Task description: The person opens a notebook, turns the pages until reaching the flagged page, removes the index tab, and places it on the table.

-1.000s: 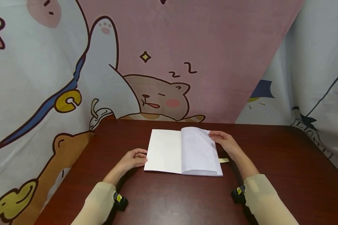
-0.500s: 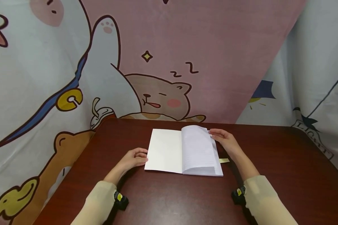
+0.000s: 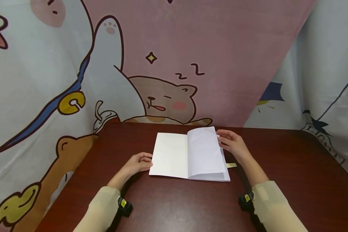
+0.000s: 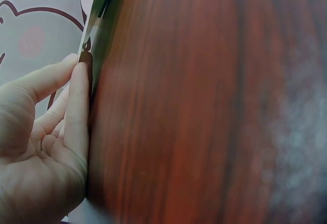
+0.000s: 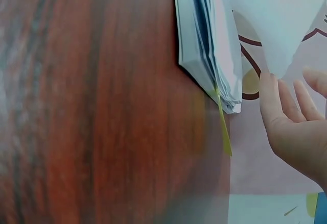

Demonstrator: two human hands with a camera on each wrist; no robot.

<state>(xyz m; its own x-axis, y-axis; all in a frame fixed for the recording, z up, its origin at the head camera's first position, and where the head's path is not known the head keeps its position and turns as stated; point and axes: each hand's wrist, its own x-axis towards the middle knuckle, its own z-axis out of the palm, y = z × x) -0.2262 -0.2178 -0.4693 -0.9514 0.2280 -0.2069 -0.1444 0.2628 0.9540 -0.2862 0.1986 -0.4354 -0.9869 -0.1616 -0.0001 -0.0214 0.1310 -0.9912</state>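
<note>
An open notebook (image 3: 170, 155) lies on the table, with a blank left side and a lined page (image 3: 206, 151) on the right. That page arches up off the stack below it. At the left edge, my left hand (image 3: 137, 163) pinches the cover between thumb and fingers; the left wrist view shows the fingertips (image 4: 76, 71) on its rim. My right hand (image 3: 233, 143) is at the upper right edge of the raised page. In the right wrist view its fingers (image 5: 271, 94) are extended at the page's corner, the thumb apart from them. A yellow ribbon (image 3: 231, 165) sticks out of the pages.
The dark red-brown wooden table (image 3: 179, 206) spreads around the notebook. A cloth (image 3: 226, 64) printed with cartoon animals hangs behind it and along the left side. Each wrist wears a black camera (image 3: 124, 206).
The lined page has risen at its upper right corner. My right hand has moved slightly up and right, its fingers more spread. The left hand keeps its hold on the cover.
</note>
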